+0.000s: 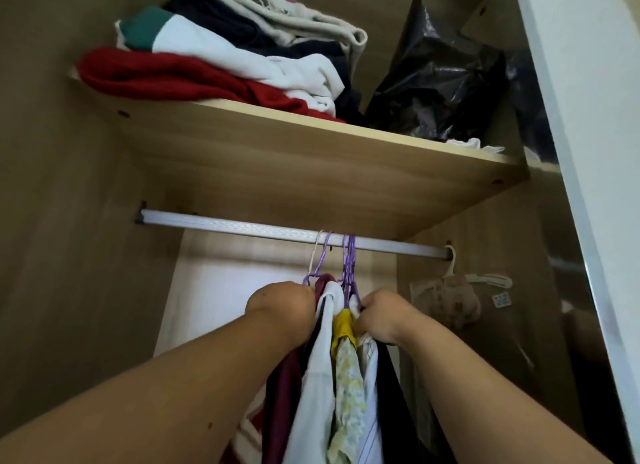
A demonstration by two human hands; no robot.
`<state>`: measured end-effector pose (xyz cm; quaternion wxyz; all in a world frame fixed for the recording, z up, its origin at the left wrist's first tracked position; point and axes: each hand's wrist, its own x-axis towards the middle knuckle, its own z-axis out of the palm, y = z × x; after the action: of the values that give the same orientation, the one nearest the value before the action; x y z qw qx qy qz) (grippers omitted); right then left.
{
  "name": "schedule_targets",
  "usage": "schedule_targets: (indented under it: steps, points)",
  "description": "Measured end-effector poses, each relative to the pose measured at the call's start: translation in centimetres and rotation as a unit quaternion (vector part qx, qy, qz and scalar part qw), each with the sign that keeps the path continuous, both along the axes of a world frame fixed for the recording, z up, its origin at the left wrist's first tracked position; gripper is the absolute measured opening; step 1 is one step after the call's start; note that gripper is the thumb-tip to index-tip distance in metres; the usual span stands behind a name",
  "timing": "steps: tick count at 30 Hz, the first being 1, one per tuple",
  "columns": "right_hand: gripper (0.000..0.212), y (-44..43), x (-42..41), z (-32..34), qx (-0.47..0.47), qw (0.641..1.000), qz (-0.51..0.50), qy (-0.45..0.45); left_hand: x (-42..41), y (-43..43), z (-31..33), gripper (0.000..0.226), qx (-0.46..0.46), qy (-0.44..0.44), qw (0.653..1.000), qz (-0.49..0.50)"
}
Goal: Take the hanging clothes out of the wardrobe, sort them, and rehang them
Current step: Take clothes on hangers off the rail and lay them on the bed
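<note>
Both hands [280, 301] [381, 313] grip hanging clothes [322, 377] bunched under the rail [242, 226]; folded clothes [207, 72] and a black bag [440, 79] sit on the shelf [311, 159] above.

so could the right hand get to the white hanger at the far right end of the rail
Probably yes: the gap between the right hand and the white hanger looks free. But that hand is gripping the hanging clothes, so it would have to let go first.

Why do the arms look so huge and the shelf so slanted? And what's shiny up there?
Head view: the wide-angle lens stretches the near forearms and tilts the shelf; head view: light glints off the crinkled black plastic bag; head view: the right corner beyond the rail is shadowy and soft.
</note>
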<state>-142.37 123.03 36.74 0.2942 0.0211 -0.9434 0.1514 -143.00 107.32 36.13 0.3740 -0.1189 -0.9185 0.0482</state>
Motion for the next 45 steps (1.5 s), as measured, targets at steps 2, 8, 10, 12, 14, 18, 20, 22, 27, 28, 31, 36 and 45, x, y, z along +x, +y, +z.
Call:
schedule_targets:
  steps: [2,8,10,12,14,18,20,22,27,28,31,36,45]
  points:
    - [0.040,-1.9,0.1,-0.1,-0.004,1.000,0.022,0.005,0.1,-1.7,0.0,0.029,-0.007,0.009,1.000,0.010]
    - [0.003,-6.8,0.1,0.1,-0.072,0.993,0.093,-0.030,1.0,-7.7,0.8,0.028,-0.015,0.005,0.999,0.039]
    - [0.008,-8.0,0.0,0.1,-0.091,0.988,0.115,-0.041,1.4,-9.5,1.1,0.028,-0.022,-0.003,0.998,0.051]
    - [0.009,-9.1,-0.1,0.1,-0.100,0.985,0.134,-0.046,1.8,-10.9,1.2,0.029,-0.023,-0.012,0.998,0.061]
    - [0.007,-10.3,0.1,0.0,-0.086,0.985,0.145,-0.038,2.2,-12.1,1.4,0.028,-0.018,-0.017,0.997,0.070]
    - [0.018,-12.0,0.0,-0.4,-0.075,0.985,0.156,-0.019,2.9,-14.1,1.5,0.028,-0.008,-0.012,0.997,0.076]
    - [0.020,-12.5,-0.3,-0.4,-0.079,0.985,0.149,-0.028,3.1,-15.0,1.5,0.029,-0.004,-0.013,0.997,0.075]
    - [0.025,-12.7,-0.9,-0.3,-0.109,0.984,0.135,-0.029,3.3,-15.8,1.3,0.029,0.007,-0.015,0.998,0.065]
    - [0.024,-12.7,-1.3,0.2,-0.165,0.982,0.095,-0.006,3.6,-16.6,0.3,0.040,0.021,-0.015,0.999,0.026]
    - [0.026,-12.6,-1.1,0.5,-0.145,0.986,0.076,0.001,3.6,-16.5,0.2,0.047,0.016,-0.013,0.999,0.026]
    - [0.037,-12.0,-0.6,1.2,-0.114,0.992,0.039,0.028,3.9,-16.1,0.3,0.063,0.016,0.003,1.000,0.015]
    - [0.044,-11.0,-0.2,2.4,-0.094,0.995,0.000,0.025,4.8,-15.5,0.7,0.062,0.047,0.044,0.997,-0.047]
    - [0.049,-9.8,1.8,4.2,0.052,0.992,-0.101,0.058,5.9,-12.9,0.5,0.058,0.063,0.088,0.979,-0.171]
